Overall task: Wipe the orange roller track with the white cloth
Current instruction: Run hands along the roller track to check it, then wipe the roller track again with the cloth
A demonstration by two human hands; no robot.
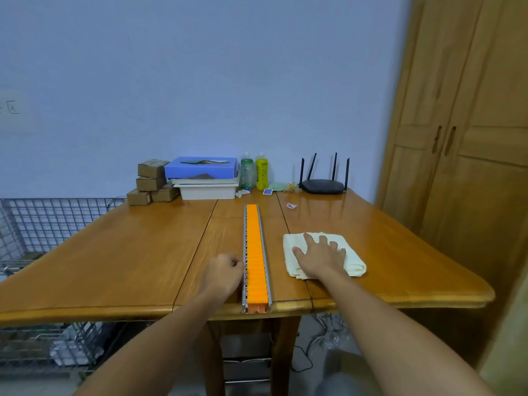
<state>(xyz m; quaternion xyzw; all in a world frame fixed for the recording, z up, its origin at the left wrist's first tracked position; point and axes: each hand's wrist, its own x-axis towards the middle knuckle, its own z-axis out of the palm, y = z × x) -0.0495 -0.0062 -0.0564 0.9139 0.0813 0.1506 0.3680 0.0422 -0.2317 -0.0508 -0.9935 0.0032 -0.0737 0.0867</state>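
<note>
An orange roller track (255,252) in a grey metal frame lies along the middle of a wooden table (114,252). Its near end juts just over the near edge and its far end stops short of the things at the far edge.

The left hand (224,271) is clenched into a fist and rests on the table against the outer side of the track's left rail, near the near edge, with nothing in it that shows. The right hand (320,254) lies flat with its fingers spread and relaxed on a folded white cloth (354,261). It presses on the cloth and does not clutch it. The cloth lies on the table to the right of the track, close to it but apart, towards the near edge.

Along the far edge, from left to right:
- a stack of small cardboard boxes (150,178)
- a blue box (201,167) on top of a white tray (207,191)
- a green bottle (247,171) and, beside it, a yellow bottle (261,172)
- a black router (323,185) with four aerials upright

A wire basket (43,221) stands beyond the table's left edge, and a wooden wardrobe (471,138) stands to the right
</note>
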